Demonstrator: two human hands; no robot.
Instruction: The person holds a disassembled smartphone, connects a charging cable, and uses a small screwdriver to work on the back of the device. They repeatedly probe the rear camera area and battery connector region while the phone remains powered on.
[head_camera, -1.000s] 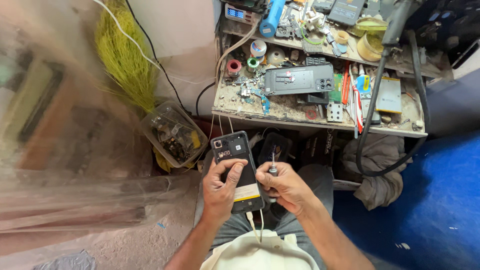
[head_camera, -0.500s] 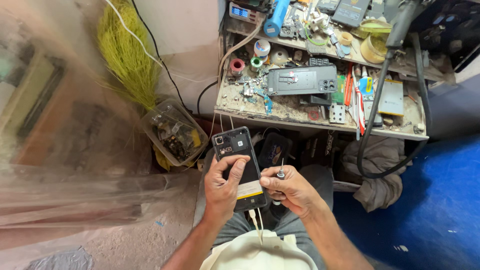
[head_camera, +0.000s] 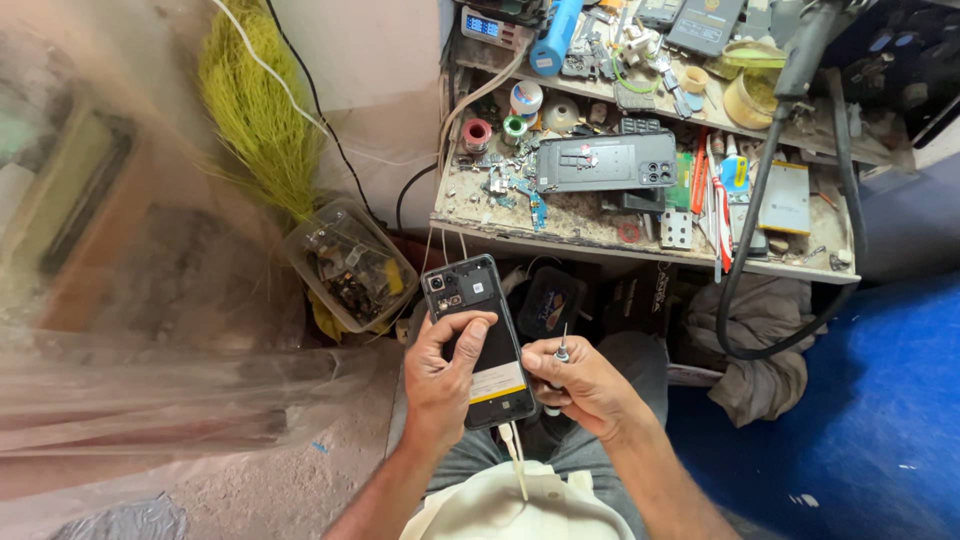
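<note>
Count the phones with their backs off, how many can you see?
2. One opened phone is held in the left hand, beside the right hand with a small screwdriver. Another phone body lies on the workbench. More may hide in the clutter.

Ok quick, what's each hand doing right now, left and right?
Left hand: closed around the opened black phone, holding it up.
Right hand: closed on a small screwdriver, tip pointing up.
</note>
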